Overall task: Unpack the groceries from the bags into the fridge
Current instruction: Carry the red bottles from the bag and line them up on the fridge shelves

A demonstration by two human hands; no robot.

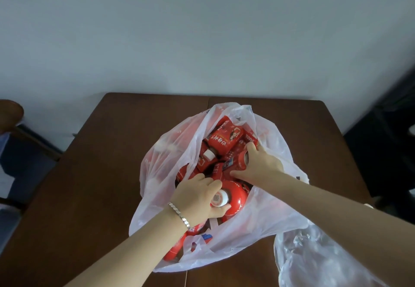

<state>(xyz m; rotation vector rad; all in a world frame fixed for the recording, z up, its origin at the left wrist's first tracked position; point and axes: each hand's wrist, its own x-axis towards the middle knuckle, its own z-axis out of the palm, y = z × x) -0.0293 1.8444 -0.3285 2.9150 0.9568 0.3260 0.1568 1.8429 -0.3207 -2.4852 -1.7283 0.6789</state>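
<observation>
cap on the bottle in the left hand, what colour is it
The cap is white with a dark printed square; the bottle is red. Head view.

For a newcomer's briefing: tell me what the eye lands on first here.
A white plastic bag sits in the middle of the brown table, stuffed with red drink packs. Both hands are inside it: the left hand grips a white-capped bottle at the near side, and the right hand grips a second bottle farther back.

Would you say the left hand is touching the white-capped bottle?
Touching. The head view shows the left hand curled round the white-capped bottle at its neck.
</observation>
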